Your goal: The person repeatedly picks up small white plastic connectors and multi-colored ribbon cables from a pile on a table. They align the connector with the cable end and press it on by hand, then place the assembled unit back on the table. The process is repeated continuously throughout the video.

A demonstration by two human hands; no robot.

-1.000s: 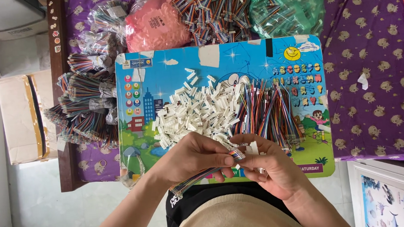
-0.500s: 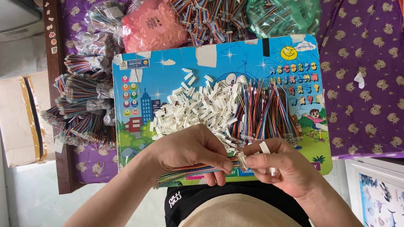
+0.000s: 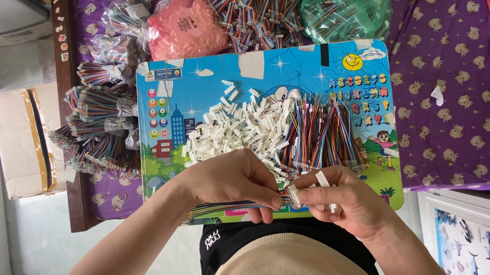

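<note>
Both hands meet over the colourful board point(image 3: 197, 101). Left hand point(image 3: 230, 181) pinches the flat wire ribbon point(image 3: 226, 205) steady; right hand point(image 3: 339, 197) presses a white connector point(image 3: 294, 194) onto its end, a spare connector point(image 3: 322, 179) tucked between fingers within reach.

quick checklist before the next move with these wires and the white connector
1. Left hand pinches the flat bundle of coloured wires: ok.
2. Right hand holds a white connector at the wire tips: ok.
3. Wire ends seated in the connector: cannot tell, fingers hide the joint.
4. Spare white connectors piled on the colourful board: ok.
5. Loose wires lying beside that pile: ok.
6. White strip sits on the right hand's fingers: ok, though I cannot tell what it is.
</note>
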